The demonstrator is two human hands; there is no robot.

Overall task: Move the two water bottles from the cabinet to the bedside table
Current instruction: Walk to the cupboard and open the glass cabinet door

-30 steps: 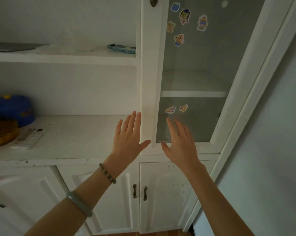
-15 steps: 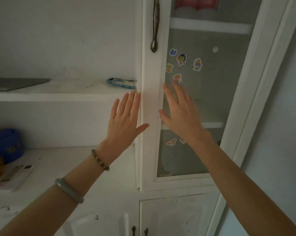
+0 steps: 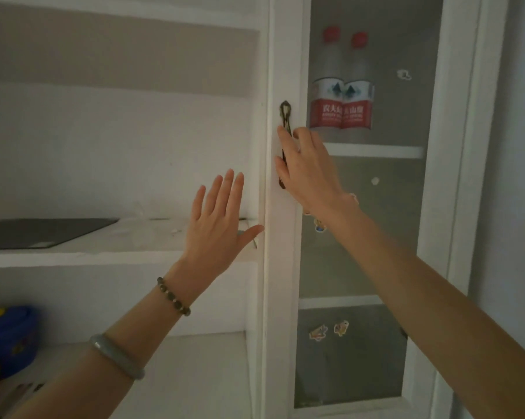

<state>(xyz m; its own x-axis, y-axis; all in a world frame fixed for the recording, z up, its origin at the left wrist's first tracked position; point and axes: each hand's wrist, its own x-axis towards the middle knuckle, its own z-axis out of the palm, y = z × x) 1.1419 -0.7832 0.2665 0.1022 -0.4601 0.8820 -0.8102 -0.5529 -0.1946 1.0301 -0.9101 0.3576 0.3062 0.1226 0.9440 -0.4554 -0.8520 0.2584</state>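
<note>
Behind glass stand two water bottles (image 3: 341, 86); right hand (image 3: 308, 170) grips door handle (image 3: 285, 113), left hand (image 3: 217, 225) spread empty

Two water bottles stand upright on the top shelf (image 3: 373, 151) of the cabinet (image 3: 285, 267), behind its closed glass door (image 3: 370, 237). The left bottle (image 3: 327, 86) and the right bottle (image 3: 357, 89) are touching side by side, near the shelf's left end, closer to the door's handle side than to its hinge side. Each is clear plastic with a red cap and a red-and-white label bearing white characters.
</note>
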